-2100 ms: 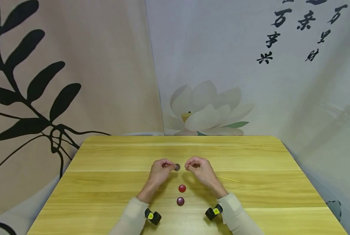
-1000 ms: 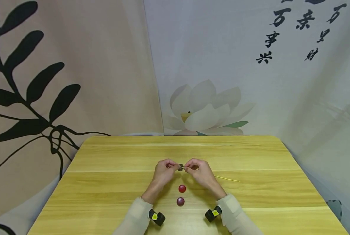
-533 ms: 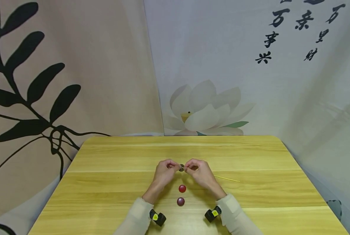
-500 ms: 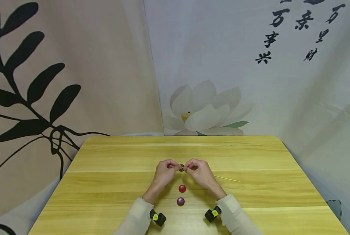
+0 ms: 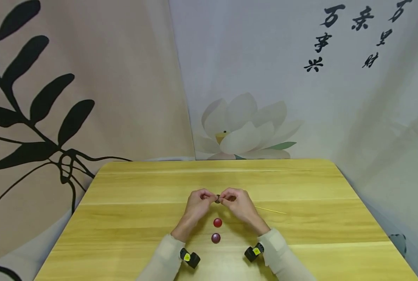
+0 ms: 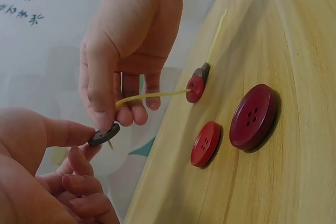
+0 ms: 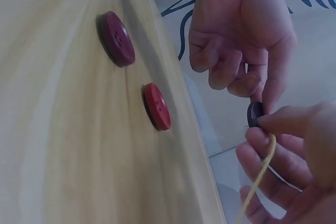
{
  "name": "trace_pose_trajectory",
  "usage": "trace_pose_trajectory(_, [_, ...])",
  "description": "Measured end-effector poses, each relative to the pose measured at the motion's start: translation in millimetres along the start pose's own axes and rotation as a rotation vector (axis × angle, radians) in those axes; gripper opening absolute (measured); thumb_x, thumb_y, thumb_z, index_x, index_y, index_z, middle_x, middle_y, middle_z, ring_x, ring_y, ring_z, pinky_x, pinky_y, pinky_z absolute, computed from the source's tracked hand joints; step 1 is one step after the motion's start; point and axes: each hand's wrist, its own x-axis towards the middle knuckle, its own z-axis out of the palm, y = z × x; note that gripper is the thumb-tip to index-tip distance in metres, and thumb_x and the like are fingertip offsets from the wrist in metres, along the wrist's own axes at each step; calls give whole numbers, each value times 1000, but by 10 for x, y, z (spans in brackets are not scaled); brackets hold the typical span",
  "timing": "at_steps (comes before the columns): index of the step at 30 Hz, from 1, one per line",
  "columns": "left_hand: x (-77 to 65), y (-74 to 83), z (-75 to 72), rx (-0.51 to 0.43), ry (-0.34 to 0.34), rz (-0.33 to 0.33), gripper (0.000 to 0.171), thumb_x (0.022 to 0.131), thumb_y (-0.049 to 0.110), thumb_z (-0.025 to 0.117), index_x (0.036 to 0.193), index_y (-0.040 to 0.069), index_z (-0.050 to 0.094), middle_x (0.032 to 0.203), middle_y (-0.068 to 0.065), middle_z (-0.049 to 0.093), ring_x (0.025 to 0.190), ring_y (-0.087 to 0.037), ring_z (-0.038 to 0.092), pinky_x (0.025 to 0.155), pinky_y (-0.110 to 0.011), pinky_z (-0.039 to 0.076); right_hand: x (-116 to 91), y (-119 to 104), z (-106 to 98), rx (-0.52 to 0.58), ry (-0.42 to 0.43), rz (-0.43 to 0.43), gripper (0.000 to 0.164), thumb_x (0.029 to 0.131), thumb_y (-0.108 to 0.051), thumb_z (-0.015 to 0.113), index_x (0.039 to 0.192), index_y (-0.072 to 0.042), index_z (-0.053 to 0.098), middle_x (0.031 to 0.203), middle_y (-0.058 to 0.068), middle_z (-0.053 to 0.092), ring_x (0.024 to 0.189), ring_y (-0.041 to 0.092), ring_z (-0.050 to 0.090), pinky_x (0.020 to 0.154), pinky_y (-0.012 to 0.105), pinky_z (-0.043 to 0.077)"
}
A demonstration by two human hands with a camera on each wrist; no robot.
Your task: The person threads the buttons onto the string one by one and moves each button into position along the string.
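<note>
My left hand pinches a dark button by its rim between thumb and fingertips. A yellow cord is pinched by my right hand right at the button's face. In the left wrist view a short tip of the cord sticks out on the button's other side. Further along, the cord runs through a red button and a dark grey button resting on the table. A loose red button and a larger maroon button lie below the hands.
The wooden table has rounded far corners. The cord's free end trails to the right of my right hand. Behind the table hangs a printed curtain. A black camera sits on each wrist.
The hands have come together, the left moving right with the dark button. The cord has met the button, which has turned more edge-on. The loose red and maroon buttons have stayed put.
</note>
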Motion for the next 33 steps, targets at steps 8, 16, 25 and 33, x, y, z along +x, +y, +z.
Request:
trace_pose_trajectory(8, [11, 4, 3, -23, 2, -9, 10, 89, 14, 69, 87, 5, 71, 82, -11, 62, 68, -15, 49, 56, -24, 39, 17, 13, 25, 1, 7, -7, 14, 87, 1, 70, 89, -12, 72, 82, -3, 72, 75, 13, 64, 71, 25, 52])
trace_pose_trajectory(16, [19, -7, -9, -29, 17, -5, 10, 87, 13, 70, 87, 3, 72, 79, -6, 62, 69, -15, 49, 56, -24, 38, 4, -2, 43, -5, 14, 7, 18, 86, -4, 74, 101, -11, 68, 77, -3, 70, 70, 12, 61, 68, 26, 49])
trace_pose_trajectory(25, [0, -9, 5, -35, 37, -30, 11, 86, 13, 70, 86, 3, 72, 77, -6, 61, 67, -14, 49, 56, -24, 38, -25, -46, 79, -66, 29, 21, 29, 83, -24, 81, 106, -13, 68, 83, 0, 71, 73, 10, 64, 63, 26, 51])
trace_pose_trajectory(33, [-8, 21, 29, -48, 40, -20, 10, 87, 13, 70, 86, 3, 72, 75, -3, 59, 64, -13, 48, 53, -22, 36, -29, -53, 91, -164, 80, -16, 22, 82, -20, 82, 100, -15, 69, 84, 0, 72, 74, 12, 66, 60, 24, 51])
